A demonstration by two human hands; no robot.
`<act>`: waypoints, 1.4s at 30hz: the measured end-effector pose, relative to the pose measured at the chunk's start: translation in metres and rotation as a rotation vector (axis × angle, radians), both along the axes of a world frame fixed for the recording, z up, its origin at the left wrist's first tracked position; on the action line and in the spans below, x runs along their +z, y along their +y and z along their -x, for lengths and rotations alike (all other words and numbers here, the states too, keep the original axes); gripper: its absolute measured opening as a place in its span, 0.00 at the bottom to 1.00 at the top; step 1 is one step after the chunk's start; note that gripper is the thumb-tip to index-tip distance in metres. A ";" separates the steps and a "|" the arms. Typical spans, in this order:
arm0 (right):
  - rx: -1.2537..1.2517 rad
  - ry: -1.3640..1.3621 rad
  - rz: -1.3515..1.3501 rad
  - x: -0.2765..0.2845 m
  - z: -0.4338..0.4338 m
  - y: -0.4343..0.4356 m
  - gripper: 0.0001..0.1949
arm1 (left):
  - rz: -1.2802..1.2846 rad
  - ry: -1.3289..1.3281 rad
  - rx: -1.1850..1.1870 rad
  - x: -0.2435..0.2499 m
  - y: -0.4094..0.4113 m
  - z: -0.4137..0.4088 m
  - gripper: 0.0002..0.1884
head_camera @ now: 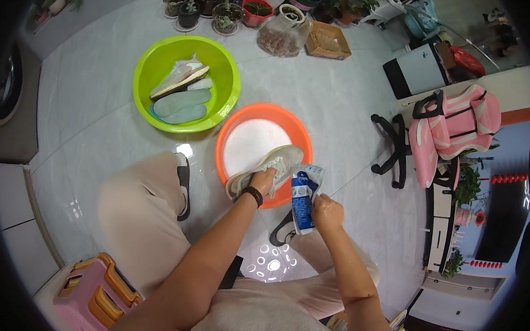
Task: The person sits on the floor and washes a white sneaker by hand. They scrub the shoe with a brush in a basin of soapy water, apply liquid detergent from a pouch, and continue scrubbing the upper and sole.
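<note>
My left hand (264, 182) grips a pale laced sneaker (271, 166) by its lace area, over the orange plastic basin (309, 141). White suds (252, 140) fill the basin. To the right, my right hand (328, 212) holds a blue and white plastic pouch (302, 198) upright by its side, just beyond the basin's rim. Whether the pouch is unsealed I cannot tell. Farther off on the left, a lime-green basin (233, 93) holds another sneaker (180, 77) and grey-green insoles (183, 102).
Potted plants (257, 10), a clear plastic bag (281, 35) and a cardboard box (328, 39) line the far side. A pink office chair (453, 125) stands right. Pink and orange plastic stools (95, 291) are at lower left. Both my feet flank the orange basin.
</note>
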State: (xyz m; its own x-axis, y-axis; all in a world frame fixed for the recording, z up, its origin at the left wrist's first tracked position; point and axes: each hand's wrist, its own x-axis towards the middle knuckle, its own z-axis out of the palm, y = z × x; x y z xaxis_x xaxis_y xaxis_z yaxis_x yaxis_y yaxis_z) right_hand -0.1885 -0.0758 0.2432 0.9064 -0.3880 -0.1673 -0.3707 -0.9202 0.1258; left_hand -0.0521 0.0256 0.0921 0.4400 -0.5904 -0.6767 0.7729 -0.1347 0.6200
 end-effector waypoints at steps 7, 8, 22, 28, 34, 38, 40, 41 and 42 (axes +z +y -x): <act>-0.002 -0.034 0.015 0.003 0.000 -0.003 0.03 | -0.131 -0.308 -0.109 -0.007 -0.003 0.003 0.29; -0.006 -0.050 0.011 0.008 0.000 -0.004 0.03 | -0.145 -0.341 -0.128 0.000 -0.001 0.004 0.30; 0.003 -0.016 0.026 0.010 0.001 -0.006 0.02 | -0.149 -0.473 -0.325 0.012 0.001 0.000 0.29; 0.004 -0.006 0.017 0.014 0.003 -0.006 0.03 | -0.113 -0.403 -0.381 0.015 0.002 -0.002 0.27; -0.050 0.006 -0.003 0.012 0.003 -0.008 0.03 | -0.118 -0.413 -0.405 0.011 -0.001 -0.005 0.28; -0.050 0.000 -0.006 0.008 0.002 -0.010 0.02 | -0.168 -0.509 -0.255 -0.001 -0.002 0.008 0.25; -0.052 -0.009 0.007 0.009 0.003 -0.009 0.01 | -0.142 -0.345 -0.402 0.017 0.000 -0.010 0.22; -0.053 0.008 0.027 0.006 0.004 -0.008 0.02 | -0.118 -0.423 -0.333 0.012 0.000 -0.005 0.21; -0.044 0.026 0.047 0.005 0.003 -0.007 0.03 | -0.097 -0.499 -0.255 0.008 0.002 0.001 0.21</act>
State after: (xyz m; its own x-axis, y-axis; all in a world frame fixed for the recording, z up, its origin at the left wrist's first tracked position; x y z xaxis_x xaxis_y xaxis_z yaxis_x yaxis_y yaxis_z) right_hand -0.1918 -0.0830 0.2482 0.8839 -0.4350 -0.1718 -0.4063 -0.8961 0.1784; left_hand -0.0535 0.0277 0.1000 0.5720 -0.6654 -0.4797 0.3248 -0.3532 0.8773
